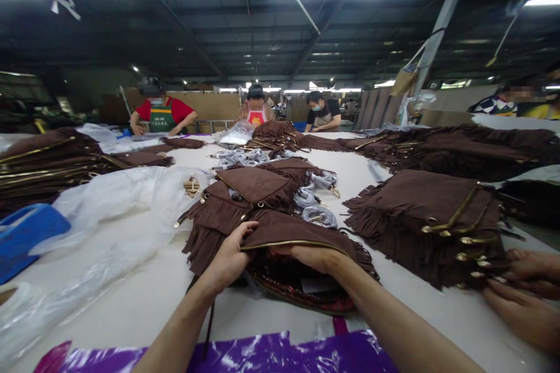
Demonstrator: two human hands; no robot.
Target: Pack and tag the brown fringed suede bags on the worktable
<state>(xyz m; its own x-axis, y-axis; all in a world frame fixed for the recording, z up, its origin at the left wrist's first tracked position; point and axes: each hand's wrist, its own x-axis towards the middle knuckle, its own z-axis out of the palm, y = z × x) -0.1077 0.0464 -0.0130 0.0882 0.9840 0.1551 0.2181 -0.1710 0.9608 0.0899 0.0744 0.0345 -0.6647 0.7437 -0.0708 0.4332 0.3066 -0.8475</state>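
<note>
A brown suede fringed bag [289,233] with a gold zipper lies open-mouthed in front of me on the white table [144,297]. My left hand [230,259] grips its left edge, thumb over the rim near the zipper. My right hand [312,256] holds the upper rim from inside the opening, fingers curled under the zipper edge. A patterned lining shows in the opening. More fringed bags [245,195] lie just behind it.
Stacks of brown fringed bags stand at right [429,218], far right [459,148] and left [48,166]. Clear plastic bags [118,204] and a blue box [26,233] lie at left. Another person's hands [520,291] touch the right stack. Other workers stand at the table's far end.
</note>
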